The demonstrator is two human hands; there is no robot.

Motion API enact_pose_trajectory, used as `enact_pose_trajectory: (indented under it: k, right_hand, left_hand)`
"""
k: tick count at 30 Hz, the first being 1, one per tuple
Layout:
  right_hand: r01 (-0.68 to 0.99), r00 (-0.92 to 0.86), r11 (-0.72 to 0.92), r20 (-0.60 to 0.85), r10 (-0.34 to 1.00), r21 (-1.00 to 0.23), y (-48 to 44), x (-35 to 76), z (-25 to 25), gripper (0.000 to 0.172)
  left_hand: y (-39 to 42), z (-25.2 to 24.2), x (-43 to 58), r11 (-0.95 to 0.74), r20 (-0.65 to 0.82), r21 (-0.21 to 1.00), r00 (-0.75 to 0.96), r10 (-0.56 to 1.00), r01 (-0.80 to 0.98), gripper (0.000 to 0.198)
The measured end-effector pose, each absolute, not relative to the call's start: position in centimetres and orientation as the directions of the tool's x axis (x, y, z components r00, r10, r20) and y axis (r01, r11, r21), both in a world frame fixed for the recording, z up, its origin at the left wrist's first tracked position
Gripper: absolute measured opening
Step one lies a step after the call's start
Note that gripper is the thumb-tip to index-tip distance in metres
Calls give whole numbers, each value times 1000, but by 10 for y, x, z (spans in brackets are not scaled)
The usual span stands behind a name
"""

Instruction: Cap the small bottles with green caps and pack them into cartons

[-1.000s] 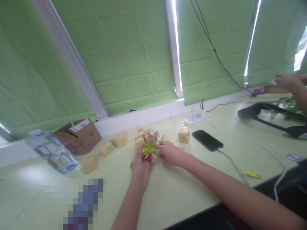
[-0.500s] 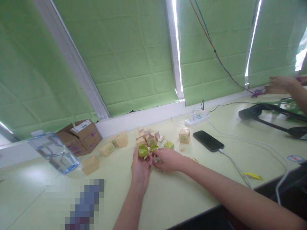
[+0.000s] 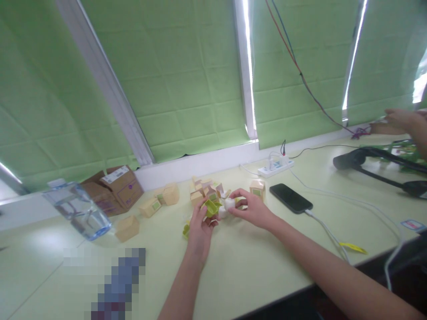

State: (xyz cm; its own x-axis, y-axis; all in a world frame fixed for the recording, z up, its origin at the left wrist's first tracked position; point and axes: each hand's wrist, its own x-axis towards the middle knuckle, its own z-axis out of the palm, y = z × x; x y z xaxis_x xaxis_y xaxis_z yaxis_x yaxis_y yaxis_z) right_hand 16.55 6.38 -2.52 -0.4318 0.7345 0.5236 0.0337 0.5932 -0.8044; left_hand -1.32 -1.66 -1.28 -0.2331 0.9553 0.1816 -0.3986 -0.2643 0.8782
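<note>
My left hand (image 3: 200, 226) is closed around a small green cup-shaped piece (image 3: 211, 207) just above the pale table (image 3: 253, 271). My right hand (image 3: 251, 210) pinches a small white round piece (image 3: 228, 204) right beside that green piece; the two nearly touch. Another green piece (image 3: 186, 230) lies on the table by my left thumb. Behind my hands is a cluster of small tan cardboard boxes (image 3: 204, 191) with green labels, and one more such box (image 3: 257, 188) stands behind my right hand.
A black phone (image 3: 291, 198) on a white cable lies right of my hands, a power strip (image 3: 275, 167) behind it. At left are a clear plastic container (image 3: 78, 211), brown cartons (image 3: 115, 186) and loose tan boxes (image 3: 126, 228). Another person's hand (image 3: 402, 120) works far right near a black stand (image 3: 373, 160).
Both hands have lifted slightly and moved toward the boxes. The white piece now shows in my right fingers next to the green piece. The other person's hand shifted a little.
</note>
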Motion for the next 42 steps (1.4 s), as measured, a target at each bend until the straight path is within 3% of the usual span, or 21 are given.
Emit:
enact_pose_trajectory:
  k: [5,15,28,42]
  right_hand:
    - [-202,-426,430,474,770,-880,68,168,-29,39]
    - [-296,-491,381,482,726,-876,65,164,-32,46]
    - [-228,-485,383,446,752,-895,64,161,-35,47]
    - [-114,-483,472,464,743,-874,53,161,-35,32]
  left_hand:
    - [-16,-16,-10,-228,167,937,-235,958,-266,51]
    - [-13,-22,-12,-192,183,981,-167,969,-36,59]
    - [-10,-25,-13,-193,187,981,-154,970,-22,59]
    - [-14,-23,-11,-221,210,974,-143,967,-59,55]
